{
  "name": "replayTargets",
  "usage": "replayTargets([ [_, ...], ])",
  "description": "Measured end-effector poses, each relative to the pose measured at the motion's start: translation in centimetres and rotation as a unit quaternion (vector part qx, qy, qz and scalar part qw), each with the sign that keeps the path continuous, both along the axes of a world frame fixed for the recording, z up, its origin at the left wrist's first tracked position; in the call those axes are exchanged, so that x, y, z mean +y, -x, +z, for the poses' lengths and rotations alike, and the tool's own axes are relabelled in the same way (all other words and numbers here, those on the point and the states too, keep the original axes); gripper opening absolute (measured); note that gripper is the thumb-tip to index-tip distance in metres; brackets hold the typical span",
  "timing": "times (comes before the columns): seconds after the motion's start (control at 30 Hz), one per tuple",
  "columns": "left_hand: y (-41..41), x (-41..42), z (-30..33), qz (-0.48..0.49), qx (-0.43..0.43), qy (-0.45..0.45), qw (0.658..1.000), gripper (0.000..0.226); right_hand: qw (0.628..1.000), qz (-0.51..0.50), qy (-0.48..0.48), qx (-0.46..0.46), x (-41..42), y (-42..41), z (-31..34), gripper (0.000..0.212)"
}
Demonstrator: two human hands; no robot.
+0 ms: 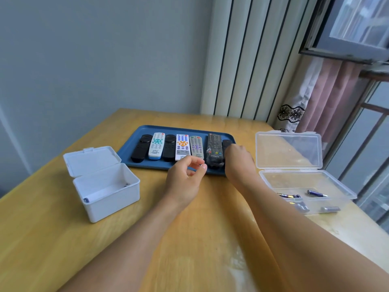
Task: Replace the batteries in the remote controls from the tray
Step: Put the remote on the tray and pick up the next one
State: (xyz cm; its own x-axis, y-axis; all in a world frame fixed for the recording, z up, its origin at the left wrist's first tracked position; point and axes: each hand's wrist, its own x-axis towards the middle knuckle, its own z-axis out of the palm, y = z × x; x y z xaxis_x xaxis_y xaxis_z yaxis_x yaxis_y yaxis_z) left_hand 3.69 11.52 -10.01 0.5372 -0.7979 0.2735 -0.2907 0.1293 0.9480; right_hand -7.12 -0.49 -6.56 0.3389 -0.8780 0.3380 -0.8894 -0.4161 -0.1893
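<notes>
A blue tray (134, 144) at the table's middle holds several remotes side by side: black, white (156, 145), grey (196, 146) and a dark wrapped one (214, 149). My right hand (239, 160) reaches over the tray's right end. Its fingers curl down onto the rightmost black remote (227, 142), hiding most of it. Hovering at the tray's front edge is my left hand (185, 178), fingers loosely curled and nothing visible in it. A clear plastic box (341, 186) on the right holds several batteries (315, 193).
An open white box (109, 199) with a hinged lid stands on the wooden table at the left, small dark items inside. The clear box's lid (289, 150) stands upright behind it. A wall, a radiator and a window lie beyond the table.
</notes>
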Motion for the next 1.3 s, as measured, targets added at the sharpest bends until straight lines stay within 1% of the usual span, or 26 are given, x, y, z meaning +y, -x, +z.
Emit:
replayTargets([
  [0.07, 0.0, 0.1, 0.1, 0.001, -0.001, -0.003, 1.000, 0.005, 1.000, 0.006, 0.001, -0.030, -0.3, 0.0, -0.5, 0.019],
  [0.13, 0.0, 0.2, 0.2, 0.000, -0.001, -0.004, 1.000, 0.006, 0.997, 0.009, 0.009, -0.078, -0.4, -0.2, -0.8, 0.013],
  [0.2, 0.1, 0.2, 0.3, -0.002, 0.002, -0.005, 1.000, 0.008, 0.994, 0.012, 0.011, -0.108, -0.5, -0.4, -1.0, 0.013],
  [0.33, 0.0, 0.1, 0.2, -0.002, 0.005, -0.006, 1.000, 0.010, 0.996, 0.037, -0.022, -0.074, -1.3, -0.5, -1.5, 0.024],
  [0.47, 0.0, 0.2, 0.2, -0.004, 0.012, -0.006, 1.000, 0.009, 0.996, 0.019, -0.052, -0.067, -1.7, -0.6, -1.7, 0.024],
  [0.57, 0.0, 0.2, 0.2, -0.004, 0.011, -0.006, 1.000, 0.009, 0.996, 0.001, -0.062, -0.058, -1.2, -0.7, -1.5, 0.019],
  [0.67, 0.0, 0.1, 0.1, -0.003, 0.010, -0.004, 1.000, 0.010, 0.996, -0.006, -0.019, -0.085, -0.7, -1.0, -1.6, 0.009],
  [0.7, 0.0, 0.1, 0.1, -0.003, 0.010, -0.003, 1.000, 0.010, 0.996, -0.010, -0.002, -0.094, -0.5, -1.4, -1.6, 0.014],
  [0.73, 0.0, 0.1, 0.1, -0.003, 0.010, -0.002, 1.000, 0.010, 0.996, -0.013, 0.004, -0.093, -0.3, -1.8, -1.5, 0.025],
  [0.77, 0.0, 0.1, 0.2, -0.004, 0.010, -0.002, 1.000, 0.010, 0.996, -0.014, 0.000, -0.087, -0.2, -2.2, -1.4, 0.035],
  [0.8, 0.0, 0.1, 0.2, -0.004, 0.011, -0.002, 1.000, 0.010, 0.996, -0.016, -0.015, -0.084, -0.1, -2.7, -1.3, 0.041],
  [0.97, -0.1, 0.3, 0.3, -0.004, 0.018, -0.004, 1.000, 0.011, 0.989, -0.013, -0.112, -0.097, -0.7, -3.9, 0.0, 0.036],
  [1.07, 0.0, 0.4, 0.4, -0.008, 0.014, -0.004, 1.000, 0.011, 0.980, -0.015, -0.166, -0.109, -1.0, -4.2, 0.9, 0.050],
  [1.1, 0.0, 0.5, 0.5, -0.009, 0.015, -0.004, 1.000, 0.011, 0.978, -0.016, -0.178, -0.108, -1.0, -4.3, 1.0, 0.050],
  [1.17, 0.0, 0.5, 0.4, -0.008, 0.017, -0.006, 1.000, 0.011, 0.974, -0.017, -0.197, -0.114, -1.1, -4.3, 1.2, 0.041],
  [1.27, -0.1, 0.5, 0.4, -0.008, 0.015, -0.003, 1.000, 0.010, 0.966, -0.023, -0.197, -0.168, -1.1, -4.1, 1.2, 0.021],
  [1.3, -0.1, 0.4, 0.4, -0.008, 0.015, -0.002, 1.000, 0.010, 0.964, -0.026, -0.192, -0.182, -1.0, -4.1, 1.2, 0.021],
])
